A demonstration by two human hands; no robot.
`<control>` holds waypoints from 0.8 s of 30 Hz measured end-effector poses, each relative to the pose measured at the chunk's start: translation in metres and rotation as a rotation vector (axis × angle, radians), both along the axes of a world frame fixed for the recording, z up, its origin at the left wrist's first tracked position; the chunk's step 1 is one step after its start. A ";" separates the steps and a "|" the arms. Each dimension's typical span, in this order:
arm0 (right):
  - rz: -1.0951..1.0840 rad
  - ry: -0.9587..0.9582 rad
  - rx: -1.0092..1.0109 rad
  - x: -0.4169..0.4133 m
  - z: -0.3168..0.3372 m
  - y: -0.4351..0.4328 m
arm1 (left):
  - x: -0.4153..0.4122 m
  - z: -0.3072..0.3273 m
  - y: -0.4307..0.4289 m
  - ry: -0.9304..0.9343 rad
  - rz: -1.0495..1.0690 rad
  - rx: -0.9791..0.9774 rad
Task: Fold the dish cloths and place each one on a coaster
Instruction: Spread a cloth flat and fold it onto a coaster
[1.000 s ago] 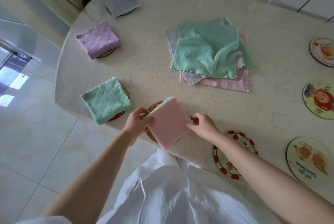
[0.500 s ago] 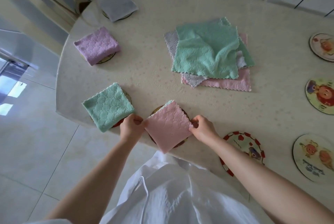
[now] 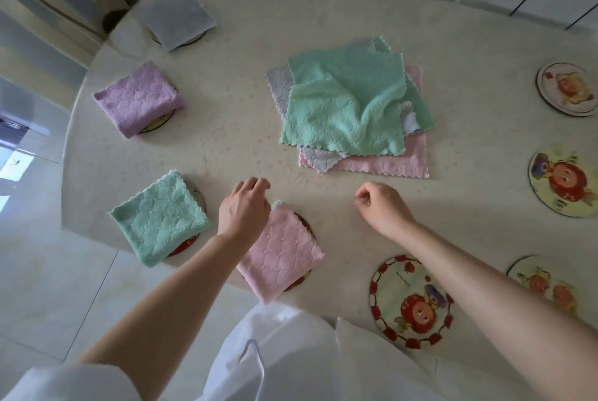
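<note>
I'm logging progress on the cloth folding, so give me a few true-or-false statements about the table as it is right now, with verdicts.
1. Four folded cloths each lie on a coaster: the grey cloth, the purple cloth, the folded green cloth and the pink cloth. True.
2. The right hand grips the pink cloth. False: it holds nothing and is over the bare table, apart from that cloth.
3. The top cloth of the unfolded pile is green. True.
4. The red-bordered coaster bears a cloth. False: it is bare.
5. The left hand holds nothing. True.
</note>
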State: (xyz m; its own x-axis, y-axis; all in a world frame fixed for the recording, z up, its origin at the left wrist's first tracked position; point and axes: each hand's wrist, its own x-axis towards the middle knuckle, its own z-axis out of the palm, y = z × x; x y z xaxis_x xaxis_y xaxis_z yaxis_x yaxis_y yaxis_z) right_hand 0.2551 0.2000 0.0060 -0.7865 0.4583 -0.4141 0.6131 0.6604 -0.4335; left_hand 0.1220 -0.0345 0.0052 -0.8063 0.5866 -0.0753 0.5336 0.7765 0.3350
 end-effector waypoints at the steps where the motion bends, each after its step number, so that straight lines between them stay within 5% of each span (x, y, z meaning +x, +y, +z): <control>1: 0.022 0.024 0.038 -0.005 0.001 0.012 | -0.005 0.000 0.012 0.004 -0.021 -0.001; 7: 0.214 0.184 0.314 -0.031 0.001 0.078 | -0.026 -0.010 0.088 -0.006 -0.172 0.004; 13: 0.504 0.017 0.550 -0.035 -0.012 0.117 | -0.041 -0.027 0.141 -0.010 -0.313 -0.001; 24: 0.456 0.282 0.420 -0.051 -0.014 0.140 | -0.055 -0.041 0.160 0.065 -0.418 -0.066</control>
State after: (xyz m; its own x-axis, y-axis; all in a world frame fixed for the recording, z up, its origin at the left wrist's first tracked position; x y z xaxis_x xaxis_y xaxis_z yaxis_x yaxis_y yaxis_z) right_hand 0.2037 0.3404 -0.0075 -0.9909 0.1323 -0.0246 0.1345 0.9732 -0.1864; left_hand 0.0670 0.1251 -0.0356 -0.5047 0.8595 -0.0805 0.8253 0.5078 0.2471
